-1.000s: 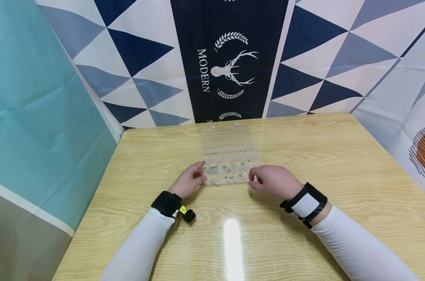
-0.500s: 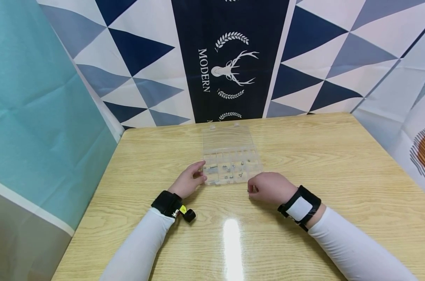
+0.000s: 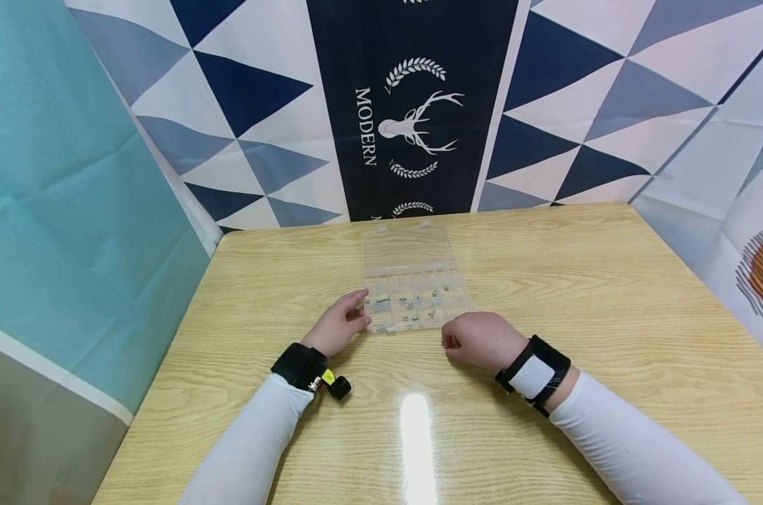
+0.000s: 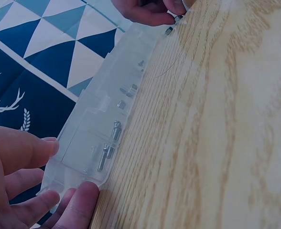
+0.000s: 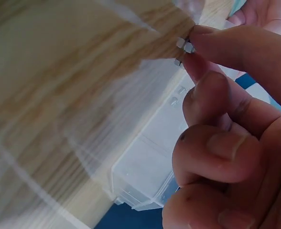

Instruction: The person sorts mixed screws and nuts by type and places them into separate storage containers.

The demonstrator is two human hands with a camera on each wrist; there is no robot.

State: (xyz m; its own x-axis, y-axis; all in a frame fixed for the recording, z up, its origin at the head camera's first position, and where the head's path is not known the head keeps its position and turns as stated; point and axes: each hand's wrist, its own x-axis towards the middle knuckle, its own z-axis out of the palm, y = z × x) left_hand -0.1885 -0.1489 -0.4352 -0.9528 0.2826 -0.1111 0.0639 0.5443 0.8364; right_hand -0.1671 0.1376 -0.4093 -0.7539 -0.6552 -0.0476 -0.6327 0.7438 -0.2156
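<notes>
A clear plastic compartment box [image 3: 407,250] lies on the table with its lid folded back. Bolts [image 4: 103,158] and other small metal parts lie in several compartments. At the box's left end, my left hand [image 3: 336,325] holds the side, thumb at the near corner and fingers curved along the end. My right hand [image 3: 486,340] is just in front of the near right corner, low over the table. Its thumb and index finger pinch a small hex nut [image 5: 189,47], with another nut [image 5: 180,42] close against it; whether both are held I cannot tell.
The wooden table [image 3: 261,280] extends around the box on all sides. Behind it hangs a patterned cloth [image 3: 413,126] with triangles and a deer head. A blue-green cloth [image 3: 104,175] hangs at the left. Each wrist wears a black strap [image 3: 536,375].
My right hand has moved toward me and slightly left, from the box's near right corner to the small metal part on the table, now at its fingertips. My left hand has stayed put.
</notes>
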